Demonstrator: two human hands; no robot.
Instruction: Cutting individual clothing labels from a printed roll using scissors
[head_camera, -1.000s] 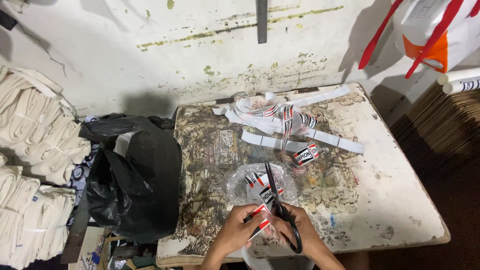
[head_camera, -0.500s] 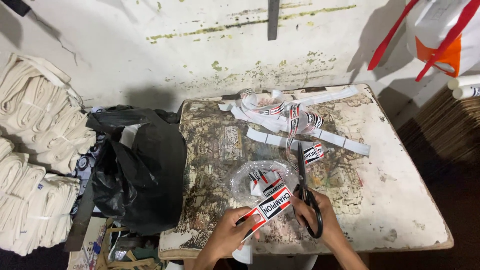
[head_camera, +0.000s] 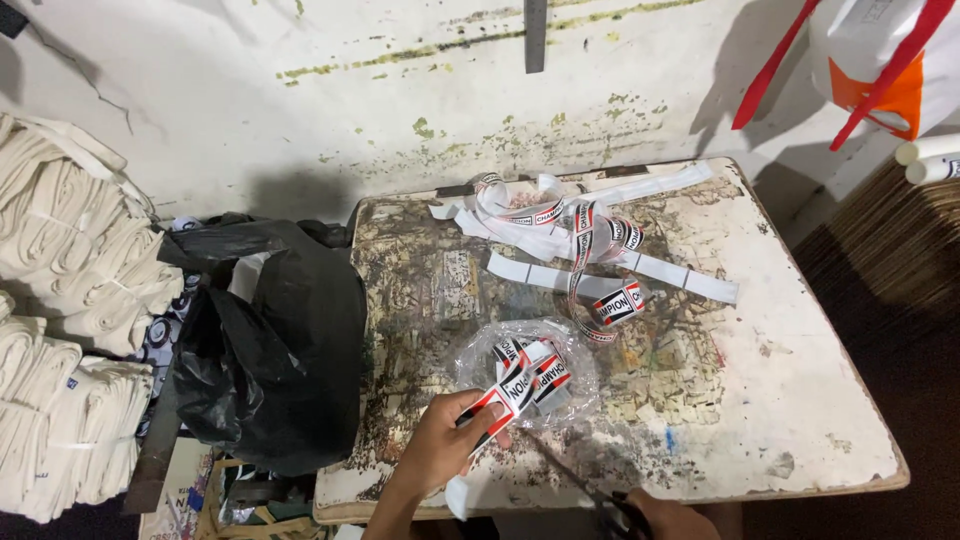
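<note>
The label strip (head_camera: 515, 388) is in the left hand (head_camera: 445, 445), near the front edge of the table (head_camera: 800, 400). The fingers are closed on the strip, with the thumb on top, and the strip rises from the hand toward a clear plastic bag (head_camera: 525, 375) that lies flat on the table. Inside or on this bag I see a few cut labels (head_camera: 540, 365) in red, white and black; I cannot count them exactly.

The right hand (head_camera: 665, 515) is at the bottom edge of the view and grasps scissors (head_camera: 575, 475). The thin blades point up-left toward the strip; I cannot tell if they touch it.

Farther back on the table lies a long tangle of uncut ribbon (head_camera: 570, 225) with white backing. As I judge it, only a small part is cut and most of the ribbon is left.

Left of the table hangs a black bag (head_camera: 280, 350), and beyond it stand stacks of cream cloth (head_camera: 70, 250).
</note>
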